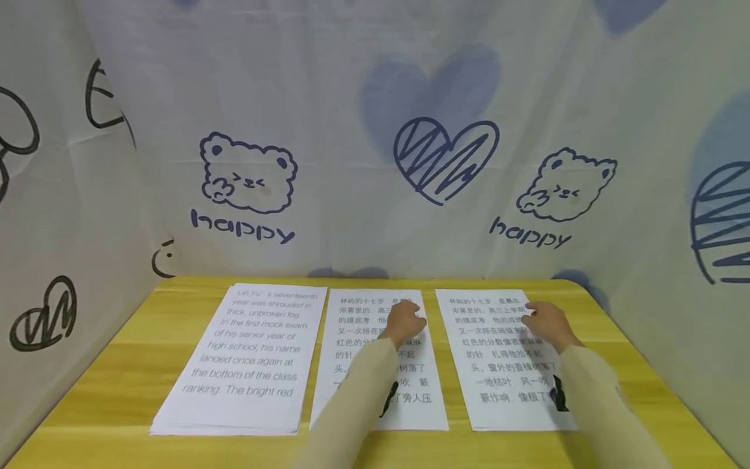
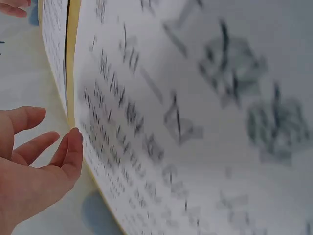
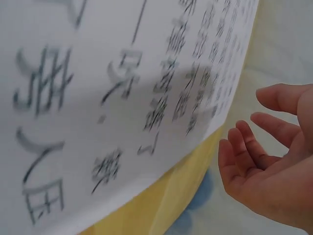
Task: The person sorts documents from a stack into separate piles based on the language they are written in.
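Over the upper right part of the middle sheet of Chinese text (image 1: 375, 365) is my left hand (image 1: 404, 322), its fingers loosely bent and nothing held. The left wrist view has that hand (image 2: 41, 164) with thumb and fingers apart; whether a fingertip touches the paper, I cannot tell. My right hand (image 1: 551, 324) is by the upper right edge of the right sheet of Chinese text (image 1: 492, 365). In the right wrist view, the fingers of this hand (image 3: 274, 156) curve loosely around nothing, and a gap shows between them and the printed page (image 3: 122, 98).
A stack of pages with English text (image 1: 246, 358) lies on the left of the yellow table (image 1: 105, 384), beside the middle sheet. Behind the table hangs a pale cloth (image 1: 351, 130) with bear and heart drawings. More cloth (image 1: 53, 228) closes off the left side.
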`<state>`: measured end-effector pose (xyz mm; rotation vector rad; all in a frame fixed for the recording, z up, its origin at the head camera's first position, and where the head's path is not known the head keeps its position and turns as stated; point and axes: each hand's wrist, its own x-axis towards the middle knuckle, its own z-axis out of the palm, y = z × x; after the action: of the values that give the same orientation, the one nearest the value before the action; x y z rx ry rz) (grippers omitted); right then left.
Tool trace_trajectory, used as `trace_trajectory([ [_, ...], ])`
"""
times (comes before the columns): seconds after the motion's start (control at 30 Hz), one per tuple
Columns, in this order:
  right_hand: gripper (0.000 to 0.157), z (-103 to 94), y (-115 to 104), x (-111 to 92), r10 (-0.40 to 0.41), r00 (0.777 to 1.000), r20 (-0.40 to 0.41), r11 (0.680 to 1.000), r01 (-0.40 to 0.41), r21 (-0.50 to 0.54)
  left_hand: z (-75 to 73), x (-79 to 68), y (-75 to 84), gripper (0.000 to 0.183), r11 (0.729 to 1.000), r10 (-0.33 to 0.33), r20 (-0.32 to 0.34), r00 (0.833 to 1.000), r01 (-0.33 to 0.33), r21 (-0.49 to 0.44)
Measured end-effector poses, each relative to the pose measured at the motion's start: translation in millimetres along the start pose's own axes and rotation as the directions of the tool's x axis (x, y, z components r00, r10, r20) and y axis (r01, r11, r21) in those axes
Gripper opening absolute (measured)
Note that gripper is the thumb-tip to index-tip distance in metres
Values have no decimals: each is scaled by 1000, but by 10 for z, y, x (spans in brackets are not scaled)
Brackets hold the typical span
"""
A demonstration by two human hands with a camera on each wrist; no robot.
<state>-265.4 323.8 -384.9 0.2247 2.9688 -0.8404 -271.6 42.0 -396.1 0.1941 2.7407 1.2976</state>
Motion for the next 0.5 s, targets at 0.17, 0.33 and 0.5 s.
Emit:
trace_trajectory([
  [0.17,50,108,-272,39,-24,998,58,1000,24,12,-241,7,-90,40,999,51,7,999,-51,2],
  [0.33,49,305,-569,54,-101,990,100,995,99,26,-432,-71,-285,42,999,2,4,1000,-2,-32],
  [0.5,47,508,-862,-17,-182,973,140,982,173,72,-676,-202,-502,40,998,-19,-29,999,17,-61],
])
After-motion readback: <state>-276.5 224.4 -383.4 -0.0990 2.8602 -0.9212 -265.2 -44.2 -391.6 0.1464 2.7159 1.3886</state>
